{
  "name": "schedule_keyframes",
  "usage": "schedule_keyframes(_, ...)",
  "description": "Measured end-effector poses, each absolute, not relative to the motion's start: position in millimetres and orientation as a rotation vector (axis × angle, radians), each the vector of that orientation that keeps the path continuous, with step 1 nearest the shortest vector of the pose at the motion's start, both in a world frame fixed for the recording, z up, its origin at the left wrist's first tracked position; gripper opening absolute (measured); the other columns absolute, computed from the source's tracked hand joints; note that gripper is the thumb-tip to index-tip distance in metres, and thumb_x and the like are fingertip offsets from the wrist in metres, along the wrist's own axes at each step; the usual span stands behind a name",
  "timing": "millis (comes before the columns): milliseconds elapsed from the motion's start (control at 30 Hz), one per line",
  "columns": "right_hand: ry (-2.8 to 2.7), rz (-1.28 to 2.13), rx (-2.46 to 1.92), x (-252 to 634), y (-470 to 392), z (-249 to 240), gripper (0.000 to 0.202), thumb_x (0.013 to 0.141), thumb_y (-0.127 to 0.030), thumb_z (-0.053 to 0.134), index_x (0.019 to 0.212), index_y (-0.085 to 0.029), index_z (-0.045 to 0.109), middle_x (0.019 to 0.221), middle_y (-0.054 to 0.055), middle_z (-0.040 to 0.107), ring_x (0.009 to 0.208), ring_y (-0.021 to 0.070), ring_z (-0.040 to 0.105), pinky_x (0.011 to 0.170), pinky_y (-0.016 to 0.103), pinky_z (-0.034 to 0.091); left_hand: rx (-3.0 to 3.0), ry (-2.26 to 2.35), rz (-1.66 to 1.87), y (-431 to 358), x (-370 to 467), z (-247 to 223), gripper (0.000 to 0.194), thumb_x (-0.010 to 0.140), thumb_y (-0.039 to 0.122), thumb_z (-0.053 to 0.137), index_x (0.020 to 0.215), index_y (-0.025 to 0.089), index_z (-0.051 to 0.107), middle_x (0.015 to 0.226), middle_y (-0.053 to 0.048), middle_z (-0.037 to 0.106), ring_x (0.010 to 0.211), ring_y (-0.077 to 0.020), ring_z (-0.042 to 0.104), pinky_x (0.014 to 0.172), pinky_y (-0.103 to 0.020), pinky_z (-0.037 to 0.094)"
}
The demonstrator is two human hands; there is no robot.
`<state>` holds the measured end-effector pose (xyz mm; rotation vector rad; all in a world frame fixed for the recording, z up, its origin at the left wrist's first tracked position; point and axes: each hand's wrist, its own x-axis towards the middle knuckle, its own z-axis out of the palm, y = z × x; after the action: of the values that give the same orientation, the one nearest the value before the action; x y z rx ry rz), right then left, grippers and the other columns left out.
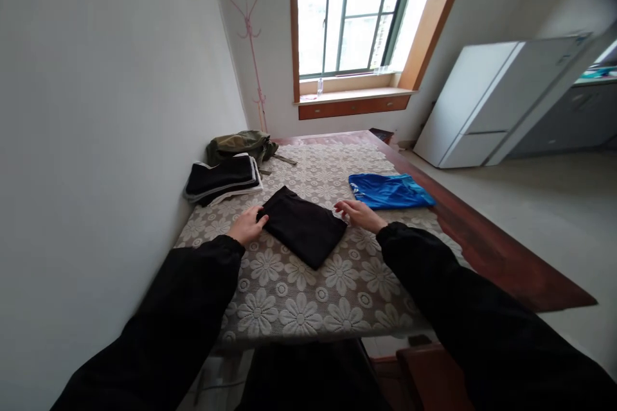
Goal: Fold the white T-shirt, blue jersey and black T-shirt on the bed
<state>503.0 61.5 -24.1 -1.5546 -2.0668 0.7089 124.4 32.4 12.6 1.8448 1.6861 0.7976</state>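
Note:
A folded black garment lies at an angle on the lace-patterned tablecloth in front of me. At its left corner, my left hand has the edge between thumb and fingers. My right hand hovers by the garment's right edge with its fingers bent and apart, holding nothing. Beyond that hand lies a folded blue garment. A stack of folded dark and white clothes rests to the left, beyond my left hand.
An olive green backpack sits behind the stack, against the wall. The red-brown table edge runs along the right. Farther back stand a pink coat rack, a window and a white refrigerator.

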Motion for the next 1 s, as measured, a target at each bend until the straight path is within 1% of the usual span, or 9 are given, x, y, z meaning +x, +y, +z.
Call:
schedule_keyframes(100, -2.096, 0.74, -1.554, 484.7, 46.5, -17.8, 0.041, 0.092, -0.051, 0.063, 0.119, -0.02, 0.071, 0.113, 0.01, 0.076, 0.101, 0.0252, 0.071, 0.094, 0.035, 0.053, 1.719, 1.727, 0.787, 54.3, 118.9, 6.6, 0.04, 0.076, 0.034, 0.081, 0.11, 0.018, 0.07, 0.124, -0.018, 0.072, 0.13, -0.0355, 0.06, 0.111, -0.045, 0.044)
schedule_keyframes(167, -2.096, 0.742, -1.573, 474.1, 43.4, -13.1, 0.055, 0.078, -0.045, 0.081, 0.125, -0.021, 0.068, 0.117, 0.011, 0.075, 0.108, 0.0276, 0.069, 0.096, 0.036, 0.052, 1.618, 1.725, 0.76, 64.2, 122.1, 6.4, 0.039, 0.069, 0.035, 0.086, 0.099, 0.017, 0.07, 0.108, -0.016, 0.076, 0.118, -0.0354, 0.067, 0.1, -0.042, 0.052)
schedule_keyframes(267, -2.083, 0.756, -1.622, 461.7, 46.5, -6.0, 0.059, 0.066, -0.035, 0.088, 0.12, -0.02, 0.07, 0.107, 0.009, 0.076, 0.105, 0.0284, 0.069, 0.091, 0.035, 0.052, 1.449, 1.674, 0.7, 69.7, 129.8, 9.0, 0.036, 0.061, 0.036, 0.091, 0.081, 0.016, 0.068, 0.08, -0.01, 0.074, 0.089, -0.0322, 0.074, 0.078, -0.04, 0.061)
schedule_keyframes(367, -2.112, 0.823, -1.606, 452.8, 53.3, 2.6, 0.032, 0.066, -0.032, 0.085, 0.094, -0.019, 0.075, 0.081, 0.002, 0.074, 0.084, 0.0239, 0.07, 0.074, 0.031, 0.053, 1.296, 1.591, 0.709, 64.0, 127.9, 16.1, 0.036, 0.057, 0.034, 0.093, 0.074, 0.016, 0.067, 0.065, -0.005, 0.069, 0.07, -0.0281, 0.072, 0.062, -0.038, 0.062)
schedule_keyframes(633, -2.125, 0.889, -1.368, 404.8, 84.0, 27.9, 0.026, 0.078, -0.034, 0.074, 0.098, -0.017, 0.072, 0.088, 0.003, 0.073, 0.09, 0.0244, 0.067, 0.079, 0.034, 0.052, 1.037, 1.457, 1.149, 3.0, 61.8, 36.8, 0.045, 0.077, 0.041, 0.081, 0.112, 0.021, 0.063, 0.113, -0.009, 0.071, 0.093, -0.0208, 0.071, 0.072, -0.031, 0.064)
schedule_keyframes(733, -2.099, 0.776, -1.364, 363.5, 80.5, 31.1, 0.044, 0.074, -0.031, 0.08, 0.114, -0.018, 0.067, 0.111, 0.01, 0.07, 0.11, 0.0304, 0.061, 0.094, 0.041, 0.047, 0.947, 1.461, 1.185, -23.0, 42.8, 30.3, 0.035, 0.081, 0.04, 0.077, 0.108, 0.023, 0.062, 0.109, -0.007, 0.071, 0.088, -0.0202, 0.072, 0.075, -0.035, 0.064)
schedule_keyframes(833, -2.159, 0.733, -1.256, 308.4, 57.1, 28.8, 0.049, 0.081, -0.046, 0.076, 0.122, -0.022, 0.062, 0.121, 0.01, 0.067, 0.118, 0.0301, 0.059, 0.099, 0.04, 0.044, 0.89, 1.443, 1.185, -39.4, 36.7, 16.1, 0.023, 0.083, 0.032, 0.072, 0.101, 0.023, 0.061, 0.099, -0.006, 0.071, 0.084, -0.0214, 0.074, 0.079, -0.04, 0.065)
schedule_keyframes(933, -2.26, 0.784, -1.157, 254.3, 30.5, 20.8, 0.063, 0.075, -0.062, 0.077, 0.12, -0.021, 0.062, 0.115, 0.01, 0.07, 0.109, 0.0322, 0.065, 0.091, 0.039, 0.048, 0.902, 1.437, 1.221, -42.1, 40.5, 2.8, 0.032, 0.081, 0.024, 0.075, 0.108, 0.024, 0.06, 0.103, -0.005, 0.072, 0.091, -0.0223, 0.075, 0.081, -0.04, 0.064)
schedule_keyframes(1000, -2.285, 0.799, -1.145, 229.4, 20.4, 15.2, 0.061, 0.073, -0.056, 0.08, 0.118, -0.019, 0.061, 0.118, 0.013, 0.069, 0.111, 0.0368, 0.065, 0.091, 0.042, 0.048, 0.939, 1.449, 1.25, -38.6, 45.5, -3.1, 0.044, 0.076, 0.023, 0.082, 0.114, 0.024, 0.059, 0.11, -0.006, 0.072, 0.097, -0.0233, 0.074, 0.082, -0.038, 0.064)
